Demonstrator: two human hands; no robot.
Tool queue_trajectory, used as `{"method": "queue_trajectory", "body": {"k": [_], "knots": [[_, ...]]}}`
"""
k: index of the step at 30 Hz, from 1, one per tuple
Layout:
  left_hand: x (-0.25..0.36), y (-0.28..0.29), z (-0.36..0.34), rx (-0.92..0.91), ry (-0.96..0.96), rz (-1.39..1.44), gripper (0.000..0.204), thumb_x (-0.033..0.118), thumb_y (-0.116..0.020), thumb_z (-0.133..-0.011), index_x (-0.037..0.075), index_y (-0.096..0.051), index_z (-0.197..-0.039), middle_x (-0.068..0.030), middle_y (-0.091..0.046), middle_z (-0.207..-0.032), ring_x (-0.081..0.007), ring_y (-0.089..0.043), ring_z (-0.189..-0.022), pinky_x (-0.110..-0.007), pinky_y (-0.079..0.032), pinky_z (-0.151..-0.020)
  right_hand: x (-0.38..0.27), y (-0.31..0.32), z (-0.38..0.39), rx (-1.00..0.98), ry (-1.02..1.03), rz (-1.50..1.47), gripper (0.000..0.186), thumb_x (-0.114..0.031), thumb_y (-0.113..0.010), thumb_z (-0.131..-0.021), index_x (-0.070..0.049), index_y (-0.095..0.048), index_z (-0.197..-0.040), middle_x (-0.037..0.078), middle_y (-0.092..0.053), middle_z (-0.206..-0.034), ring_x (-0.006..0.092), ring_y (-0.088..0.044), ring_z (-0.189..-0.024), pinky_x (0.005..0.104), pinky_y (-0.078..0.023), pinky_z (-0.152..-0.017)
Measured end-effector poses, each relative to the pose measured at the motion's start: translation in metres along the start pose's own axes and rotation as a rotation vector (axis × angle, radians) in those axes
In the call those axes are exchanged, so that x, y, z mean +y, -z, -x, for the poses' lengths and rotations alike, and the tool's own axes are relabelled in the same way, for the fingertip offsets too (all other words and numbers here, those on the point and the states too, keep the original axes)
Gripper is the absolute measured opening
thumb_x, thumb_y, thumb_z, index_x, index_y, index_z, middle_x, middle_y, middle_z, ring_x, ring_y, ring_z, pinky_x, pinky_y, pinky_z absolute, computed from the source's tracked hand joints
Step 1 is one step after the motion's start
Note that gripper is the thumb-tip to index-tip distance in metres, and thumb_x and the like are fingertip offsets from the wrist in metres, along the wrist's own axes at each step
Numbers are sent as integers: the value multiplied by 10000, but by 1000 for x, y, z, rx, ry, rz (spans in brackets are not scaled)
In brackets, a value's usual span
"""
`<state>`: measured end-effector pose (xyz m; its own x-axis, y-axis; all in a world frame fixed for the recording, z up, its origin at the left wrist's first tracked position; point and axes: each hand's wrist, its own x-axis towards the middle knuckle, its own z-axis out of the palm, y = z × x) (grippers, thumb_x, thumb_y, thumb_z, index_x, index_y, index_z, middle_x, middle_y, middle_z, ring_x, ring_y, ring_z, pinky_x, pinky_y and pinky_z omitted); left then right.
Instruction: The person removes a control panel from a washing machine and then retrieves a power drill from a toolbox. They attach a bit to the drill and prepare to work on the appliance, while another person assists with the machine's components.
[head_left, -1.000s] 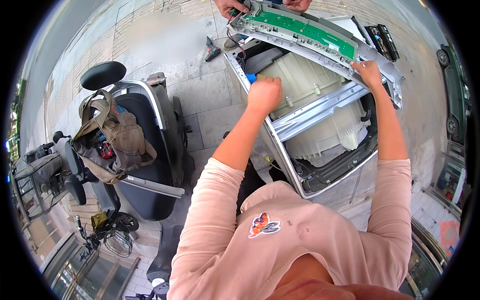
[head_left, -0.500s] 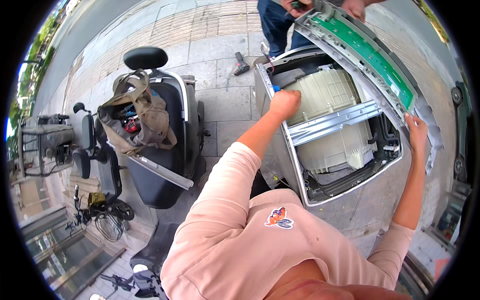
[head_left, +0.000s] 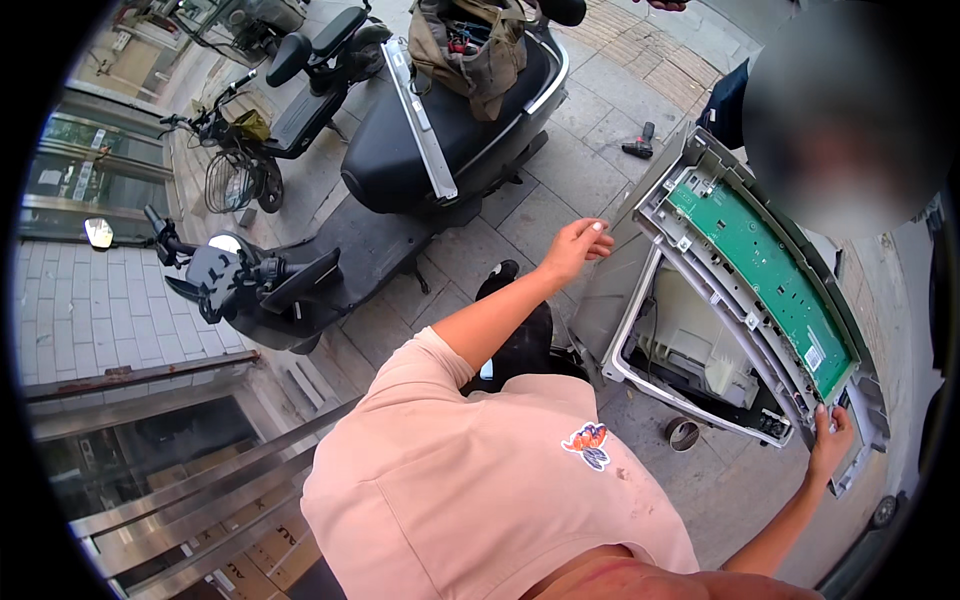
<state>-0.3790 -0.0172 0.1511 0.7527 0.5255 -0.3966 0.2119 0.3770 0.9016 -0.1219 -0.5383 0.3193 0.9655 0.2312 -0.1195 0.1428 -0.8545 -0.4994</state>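
A long grey control panel [head_left: 735,305] with a green circuit board [head_left: 765,280] lies slanted across the top of an opened washing machine [head_left: 625,365]. My right hand [head_left: 832,442] grips the panel's near right end, thumb and fingers closed on its edge. Off the panel's far left end, my left hand [head_left: 578,250] is raised with nothing in it, its fingers loosely bent and apart. Below the panel, part of the cream plastic tub [head_left: 690,345] shows inside the cabinet; the rest is hidden.
A black scooter [head_left: 440,150] stands to the left, carrying a metal strip [head_left: 425,125] and a canvas tool bag [head_left: 470,55]. A cordless drill [head_left: 638,141] lies on the paving. Another person, blurred, is beyond the panel. A metal ring [head_left: 683,433] lies near the machine.
The panel has come nearer and now covers much of the machine's opening. My left hand has left the cabinet's edge. My right hand still holds the panel. The view has turned.
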Motion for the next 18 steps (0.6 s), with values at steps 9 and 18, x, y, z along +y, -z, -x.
{"method": "queue_trajectory", "body": {"k": [9,18], "knots": [[4,99,232,-111,-70,569,678,575,-414,-1005,72,-415,-1459,-142,-516,-1413,-239,-528,-1266,-400,-424,-1069,-130,8,94,-174,409,68,452,-196,-807,-779,73,-629,-1095,137,-626,-1007,229,-599,-950,366,-473,-894],[-47,160,577,227,-115,776,657,516,-579,-960,84,-441,-1436,-103,-559,-1352,-204,-570,-1200,-360,-478,-1017,-248,6,295,-492,770,191,364,-199,-804,-786,71,-599,-920,38,-555,-796,140,-498,-759,298,-421,-694]]}}
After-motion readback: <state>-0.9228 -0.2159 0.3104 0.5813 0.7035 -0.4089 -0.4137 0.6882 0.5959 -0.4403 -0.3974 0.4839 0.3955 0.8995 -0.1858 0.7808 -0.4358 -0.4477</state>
